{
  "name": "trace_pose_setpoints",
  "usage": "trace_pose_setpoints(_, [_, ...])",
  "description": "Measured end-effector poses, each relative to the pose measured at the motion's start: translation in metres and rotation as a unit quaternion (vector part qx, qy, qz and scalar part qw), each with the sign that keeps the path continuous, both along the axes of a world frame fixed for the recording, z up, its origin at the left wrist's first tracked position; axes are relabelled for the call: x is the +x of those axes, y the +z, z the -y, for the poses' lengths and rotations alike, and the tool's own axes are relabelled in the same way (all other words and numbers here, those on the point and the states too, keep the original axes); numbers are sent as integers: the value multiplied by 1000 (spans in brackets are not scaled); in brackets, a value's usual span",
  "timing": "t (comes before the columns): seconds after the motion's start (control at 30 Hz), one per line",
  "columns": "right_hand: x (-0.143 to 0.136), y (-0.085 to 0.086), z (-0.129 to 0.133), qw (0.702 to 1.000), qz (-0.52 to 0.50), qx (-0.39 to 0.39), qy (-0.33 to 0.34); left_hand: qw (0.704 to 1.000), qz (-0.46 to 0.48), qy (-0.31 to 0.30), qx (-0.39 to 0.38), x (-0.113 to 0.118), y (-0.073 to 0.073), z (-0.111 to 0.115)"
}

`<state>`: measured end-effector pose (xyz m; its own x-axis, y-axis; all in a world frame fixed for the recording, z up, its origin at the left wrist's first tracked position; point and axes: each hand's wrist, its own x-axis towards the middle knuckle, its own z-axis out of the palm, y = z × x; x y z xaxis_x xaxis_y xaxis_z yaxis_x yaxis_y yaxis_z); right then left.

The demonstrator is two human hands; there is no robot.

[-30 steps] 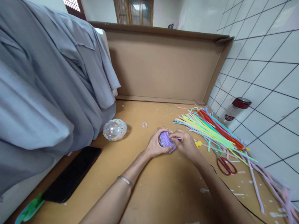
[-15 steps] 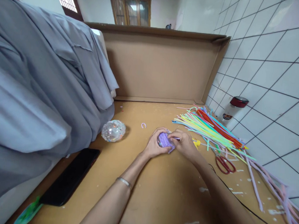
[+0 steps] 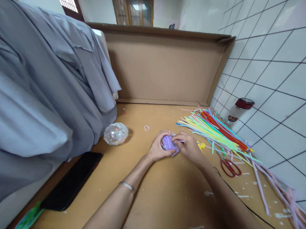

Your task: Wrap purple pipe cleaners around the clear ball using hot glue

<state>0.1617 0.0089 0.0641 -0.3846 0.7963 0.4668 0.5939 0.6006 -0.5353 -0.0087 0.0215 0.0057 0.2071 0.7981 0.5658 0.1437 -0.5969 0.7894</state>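
Note:
My left hand wraps round a small rounded piece covered with rows of purple pipe cleaner, thumb at its near edge and fingers at its far edge. My right hand is closed in a pinch at the right side of that piece. A bit of purple pipe cleaner shows at its fingertips; the rest is hidden by the fingers. To the left stands a clear faceted plastic bowl with coloured specks. A short curved pink-lilac piece of pipe cleaner lies between the bowl and my hands.
Many coloured pipe cleaners lie at the right, with red-handled scissors, a yellow object and a black cord nearby. A red-lidded jar stands by the tiled wall. A black phone and grey cloth are left.
Hardly anything differs. My right fingertips have shifted very slightly at the purple piece, while my left hand keeps its hold.

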Motion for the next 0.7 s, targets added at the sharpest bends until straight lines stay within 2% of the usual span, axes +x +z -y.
trace_pose_setpoints(0.7, [0, -1, 0, 1000, 5, 6, 3, 1000, 3, -18, -11, -3, 2, 1])
